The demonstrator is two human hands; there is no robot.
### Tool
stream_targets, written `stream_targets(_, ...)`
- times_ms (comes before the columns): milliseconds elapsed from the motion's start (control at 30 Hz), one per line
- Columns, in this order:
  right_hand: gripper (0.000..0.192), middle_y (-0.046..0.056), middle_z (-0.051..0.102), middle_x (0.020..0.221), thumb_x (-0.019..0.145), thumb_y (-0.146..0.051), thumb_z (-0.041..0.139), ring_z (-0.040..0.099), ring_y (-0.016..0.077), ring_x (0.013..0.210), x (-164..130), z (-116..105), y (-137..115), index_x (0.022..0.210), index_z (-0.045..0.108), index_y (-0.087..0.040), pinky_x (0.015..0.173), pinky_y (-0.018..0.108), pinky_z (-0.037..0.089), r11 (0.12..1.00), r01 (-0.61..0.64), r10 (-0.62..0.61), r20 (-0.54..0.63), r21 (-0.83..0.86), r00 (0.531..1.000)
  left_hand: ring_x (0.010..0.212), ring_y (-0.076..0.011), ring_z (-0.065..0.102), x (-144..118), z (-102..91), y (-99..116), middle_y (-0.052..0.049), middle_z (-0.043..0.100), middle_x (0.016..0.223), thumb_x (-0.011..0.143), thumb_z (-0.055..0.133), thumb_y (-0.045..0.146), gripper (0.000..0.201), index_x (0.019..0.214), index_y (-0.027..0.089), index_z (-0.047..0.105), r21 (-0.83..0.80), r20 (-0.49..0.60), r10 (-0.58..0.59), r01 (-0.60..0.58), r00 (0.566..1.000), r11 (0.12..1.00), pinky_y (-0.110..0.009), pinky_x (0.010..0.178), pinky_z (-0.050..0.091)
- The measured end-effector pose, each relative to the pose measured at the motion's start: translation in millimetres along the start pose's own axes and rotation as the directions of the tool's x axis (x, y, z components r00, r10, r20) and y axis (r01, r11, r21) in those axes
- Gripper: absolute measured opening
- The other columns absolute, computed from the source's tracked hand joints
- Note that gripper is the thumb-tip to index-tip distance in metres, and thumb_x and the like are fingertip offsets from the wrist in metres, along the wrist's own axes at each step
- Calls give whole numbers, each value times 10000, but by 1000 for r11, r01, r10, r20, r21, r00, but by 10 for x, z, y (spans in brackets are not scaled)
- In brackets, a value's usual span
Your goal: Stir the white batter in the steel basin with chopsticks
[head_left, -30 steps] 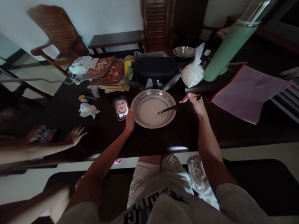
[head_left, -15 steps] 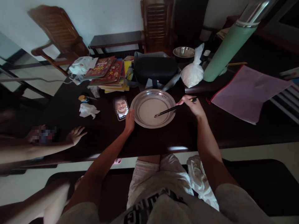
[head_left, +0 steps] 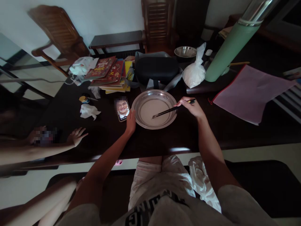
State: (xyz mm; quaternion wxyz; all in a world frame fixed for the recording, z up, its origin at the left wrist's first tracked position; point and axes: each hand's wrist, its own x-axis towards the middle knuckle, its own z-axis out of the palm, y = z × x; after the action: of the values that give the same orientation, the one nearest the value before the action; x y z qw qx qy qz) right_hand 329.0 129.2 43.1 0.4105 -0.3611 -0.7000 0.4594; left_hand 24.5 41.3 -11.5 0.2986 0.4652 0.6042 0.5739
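Observation:
A round metal basin with a pale, milky liquid in it stands on the dark table in front of me. My left hand grips the basin's left rim, thumb on top and the other fingers mostly hidden. Above the right rim, my right hand is closed around a pair of black chopsticks, which slant down to the left with their tips in the liquid. A lit phone showing a picture lies just left of the basin, beside my left hand.
Behind the basin sit a black case, stacked books and a tied bag of white powder. A green thermos and a pink mesh pouch are at right. Crumpled tissue and another person's hand lie left.
My right hand has shifted slightly left, and the chopstick tips have moved left through the liquid. My left hand and the basin stay in place.

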Motion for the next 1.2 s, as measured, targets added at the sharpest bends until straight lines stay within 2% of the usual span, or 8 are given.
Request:
stream_targets(67,380,19,770,760,811,-589,624,739,196,845,17,35,8,704,717,-237,830,336,539,1000,22,-21,7,-11,1000,1086,-247,598,0,-2,-1,-89,680,1085,869,475,569,450,1025,178,633,-11,4,-13,13,1000,1000,-391,1002,451)
stream_targets(267,364,13,759,712,833,-551,622,731,189,740,-2,-88,33,676,718,-237,816,353,536,999,19,-14,-170,29,985,1049,-248,609,4,5,2,-89,684,1022,873,466,571,442,977,177,637,9,-9,6,-6,1000,1000,-388,955,479)
stream_targets(433,347,11,767,734,823,-552,634,742,196,809,-6,-21,21,694,725,-243,838,341,532,1000,-3,3,2,17,1000,1070,-253,606,6,2,8,-96,687,1044,870,472,565,433,964,176,639,5,-9,7,-7,1000,1000,-396,976,471)
stream_targets(500,341,13,775,777,819,-558,634,741,198,862,10,24,21,718,730,-247,846,338,532,1000,20,-20,15,-1,1000,1086,-250,603,4,0,11,-100,686,1078,875,469,563,434,975,177,642,5,1,9,-9,1000,1000,-394,993,462)
stream_targets(700,351,12,762,712,841,-534,621,735,188,744,-7,-96,25,682,725,-239,823,347,537,999,33,-29,-198,15,980,1089,-251,603,-1,7,17,-97,690,1112,869,461,591,462,988,182,640,14,-5,3,-3,1000,1000,-392,991,465)
stream_targets(933,369,17,777,783,810,-586,626,741,199,859,7,21,22,717,726,-244,844,339,537,1000,10,-10,14,-8,1000,1070,-247,610,0,-6,-2,-95,693,1048,870,468,580,461,1009,175,639,4,-7,-7,7,1000,1000,-381,961,477)
stream_targets(1133,363,12,764,727,834,-557,615,733,192,765,1,-84,33,678,719,-245,848,362,541,1000,27,-27,-200,-3,979,1067,-233,610,1,-13,-23,-98,695,1081,883,451,554,456,1057,176,637,8,-1,-13,13,1000,1000,-371,954,475)
stream_targets(1200,379,14,759,699,838,-559,609,732,194,738,-13,-100,17,661,715,-240,835,361,543,1000,-1,2,-166,8,986,1073,-232,613,1,-13,-32,-98,697,1092,891,451,545,444,1059,179,639,8,-3,-9,9,1000,1000,-378,955,476)
